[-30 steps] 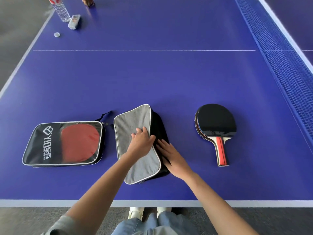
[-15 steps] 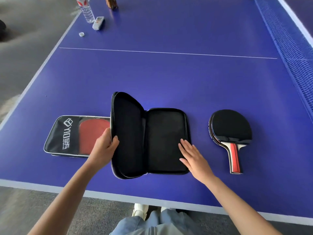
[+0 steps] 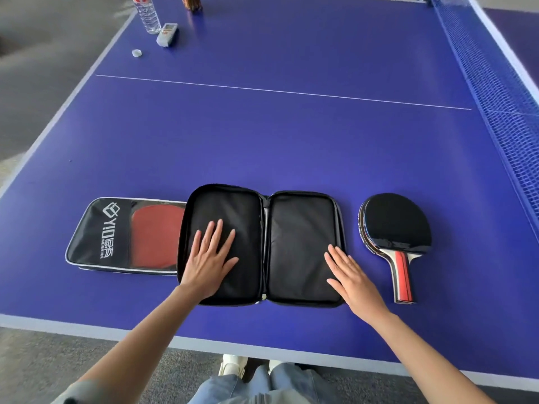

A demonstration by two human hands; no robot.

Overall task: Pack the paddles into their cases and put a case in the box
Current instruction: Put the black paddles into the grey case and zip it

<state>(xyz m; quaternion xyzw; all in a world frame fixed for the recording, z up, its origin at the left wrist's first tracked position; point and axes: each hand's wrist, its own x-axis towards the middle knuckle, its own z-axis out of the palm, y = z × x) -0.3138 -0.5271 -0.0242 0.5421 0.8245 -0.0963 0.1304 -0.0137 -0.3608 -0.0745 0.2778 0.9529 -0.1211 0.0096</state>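
A black paddle case (image 3: pixel 300 228) lies unfolded flat near the front edge of the blue table, both black inner halves up. My left hand (image 3: pixel 211 258) presses flat on its left half, fingers spread. My right hand (image 3: pixel 353 275) rests flat on the right half's near right corner. To the right lie stacked paddles (image 3: pixel 396 223) with a black face up, the red and black handle pointing toward me. At the left a second case (image 3: pixel 116 234) with a clear window shows a red paddle inside; the open case overlaps its right edge. No box is in view.
The net (image 3: pixel 501 91) runs along the table's right side. At the far left corner stand a water bottle (image 3: pixel 148 16), a small grey device (image 3: pixel 167 35), a bottle cap (image 3: pixel 136 52) and a brown object (image 3: pixel 191 2). The table's front edge (image 3: pixel 204 344) is close to my legs.
The grey-backed case was closed under both hands; my left hand swung its lid over to the left, and it now lies fully open with both hands flat on it.
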